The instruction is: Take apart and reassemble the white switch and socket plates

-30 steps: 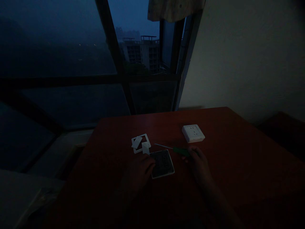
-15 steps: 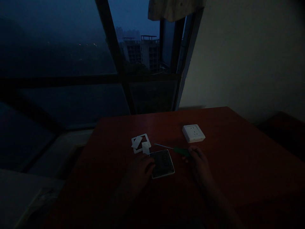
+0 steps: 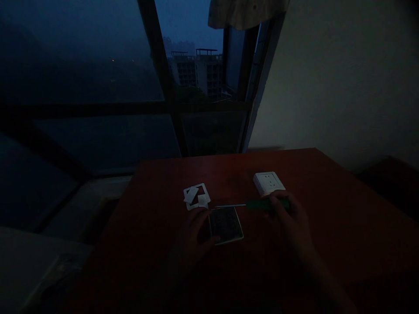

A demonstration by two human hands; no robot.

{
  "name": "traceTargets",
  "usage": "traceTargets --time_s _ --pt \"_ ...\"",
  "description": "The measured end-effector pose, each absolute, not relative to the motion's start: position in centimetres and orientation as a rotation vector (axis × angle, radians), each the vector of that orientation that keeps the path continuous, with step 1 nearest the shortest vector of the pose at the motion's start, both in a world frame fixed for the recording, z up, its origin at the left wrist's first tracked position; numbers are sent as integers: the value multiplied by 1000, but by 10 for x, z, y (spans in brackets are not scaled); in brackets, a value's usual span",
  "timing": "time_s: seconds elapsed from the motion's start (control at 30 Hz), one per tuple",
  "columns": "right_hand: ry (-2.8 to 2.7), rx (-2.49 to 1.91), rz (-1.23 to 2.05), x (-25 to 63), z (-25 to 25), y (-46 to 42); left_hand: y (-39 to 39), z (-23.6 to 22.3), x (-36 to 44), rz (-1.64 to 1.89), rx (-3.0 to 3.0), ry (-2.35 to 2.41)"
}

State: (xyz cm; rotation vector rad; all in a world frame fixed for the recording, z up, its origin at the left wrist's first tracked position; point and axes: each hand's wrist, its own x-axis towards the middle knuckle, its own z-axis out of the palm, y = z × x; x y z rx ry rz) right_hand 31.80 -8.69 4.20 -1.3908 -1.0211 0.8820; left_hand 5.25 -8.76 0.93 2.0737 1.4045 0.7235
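Note:
In the head view my right hand (image 3: pixel 290 213) is closed around the green handle of a screwdriver (image 3: pixel 258 204). The thin metal shaft points left, its tip near the upper left corner of a square wall plate (image 3: pixel 226 224) with a dark face and white rim. My left hand (image 3: pixel 195 233) grips the left side of this plate, fingers at its upper corner and thumb at its lower edge. Just beyond lies a white square frame (image 3: pixel 206 190), with two small white covers (image 3: pixel 191 194) resting across it. Low light hides the plate's details.
A white wall socket (image 3: pixel 269 181) on a box stands beyond my right hand on the red-brown table (image 3: pixel 163 174). Behind the table's far edge are a dark-framed window (image 3: pixel 209 106) and, to the right, a pale wall (image 3: pixel 327 87).
My right hand has moved right and slightly up with the screwdriver, whose shaft is now nearly level. The left thumb has moved down to the plate's lower edge. The view has shifted slightly.

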Motion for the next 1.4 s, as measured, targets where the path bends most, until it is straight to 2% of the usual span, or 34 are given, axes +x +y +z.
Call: traceTargets --time_s 0.17,0.33,0.87,1.17,1.4 --pt "-1601 -1402 528 312 104 -85 -88 -1 54 647 1989 1395" --pt "-1979 -1342 373 298 126 -77 -88 -6 56 643 1954 1413" --pt "-2105 -1307 406 290 124 -75 -88 -8 57 601 1940 1404" --pt "-2449 -1258 205 269 155 -73 -86 -12 57 645 1979 1400" --pt "-2580 -1099 398 247 174 -67 -88 -12 56 670 2009 1383"
